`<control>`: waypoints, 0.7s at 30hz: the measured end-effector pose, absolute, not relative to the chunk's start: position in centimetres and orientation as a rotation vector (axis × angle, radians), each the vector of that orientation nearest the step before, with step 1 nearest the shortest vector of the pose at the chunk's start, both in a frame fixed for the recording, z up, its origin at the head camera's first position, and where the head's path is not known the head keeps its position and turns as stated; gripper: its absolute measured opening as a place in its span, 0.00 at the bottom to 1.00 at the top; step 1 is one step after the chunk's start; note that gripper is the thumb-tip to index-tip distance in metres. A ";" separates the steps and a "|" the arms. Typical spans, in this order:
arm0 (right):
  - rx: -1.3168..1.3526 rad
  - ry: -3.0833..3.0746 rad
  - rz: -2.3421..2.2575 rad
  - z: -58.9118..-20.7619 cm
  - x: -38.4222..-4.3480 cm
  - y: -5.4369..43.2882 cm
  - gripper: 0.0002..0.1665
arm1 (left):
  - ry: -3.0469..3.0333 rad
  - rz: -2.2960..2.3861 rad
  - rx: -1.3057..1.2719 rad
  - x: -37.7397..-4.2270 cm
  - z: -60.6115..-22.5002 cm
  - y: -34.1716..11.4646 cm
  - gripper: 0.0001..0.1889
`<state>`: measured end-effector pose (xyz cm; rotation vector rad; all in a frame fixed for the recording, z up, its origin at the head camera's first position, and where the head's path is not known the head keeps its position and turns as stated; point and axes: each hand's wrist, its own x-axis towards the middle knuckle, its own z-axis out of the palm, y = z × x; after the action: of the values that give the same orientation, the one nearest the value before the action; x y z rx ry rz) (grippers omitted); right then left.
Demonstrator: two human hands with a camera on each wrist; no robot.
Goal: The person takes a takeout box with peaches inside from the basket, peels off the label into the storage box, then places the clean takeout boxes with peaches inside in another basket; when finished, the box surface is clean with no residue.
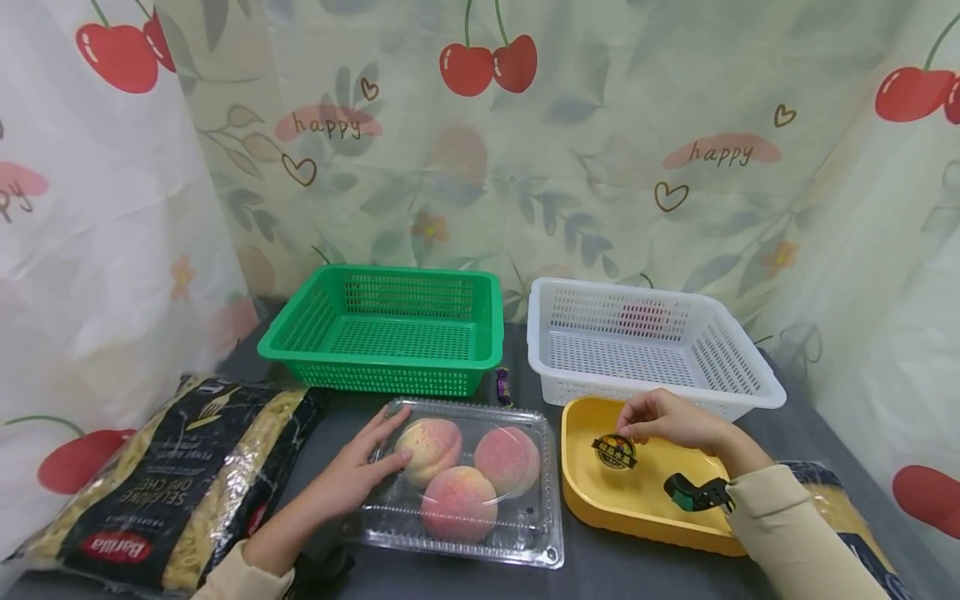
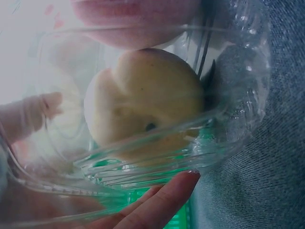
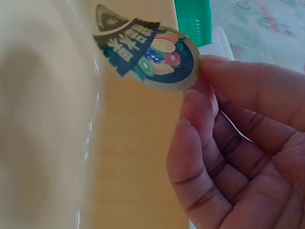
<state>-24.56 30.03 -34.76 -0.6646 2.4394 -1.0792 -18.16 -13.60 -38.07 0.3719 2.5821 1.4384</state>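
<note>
Box (image 1: pixel 525 533) of clear rectangular plastic lies just beside the shallow, round-cornered yellow tray (image 1: pixel 579 502). The left hand (image 1: pixel 365 464), fingers loosely spread, rests on the box; the right hand (image 1: pixel 670 427) pinches with thumb and fingertips over the tray. Light pressure should spare the three round pink-yellow peaches (image 1: pixel 459 505) inside; the round, fruit-printed, black-and-gold label (image 1: pixel 615 451) in that pinch is best held by its edge

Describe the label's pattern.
Label: colourful fruit on a dark ground, pale lettering on a dark band; clearest in the right wrist view.
</note>
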 end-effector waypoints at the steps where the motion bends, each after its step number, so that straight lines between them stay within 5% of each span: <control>1: -0.663 2.438 -1.080 -34.7 -24.5 30.0 0.12 | 2.584 1.436 0.373 -18.1 -38.0 -13.6 0.33; 21: -0.652 2.445 -1.116 -34.8 -24.4 30.5 0.14 | 2.577 1.443 0.393 -18.0 -38.0 -13.7 0.33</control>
<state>-24.36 30.45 -34.78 -0.6518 2.4447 -1.1164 -18.02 -13.65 -37.96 0.3929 2.5769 1.4428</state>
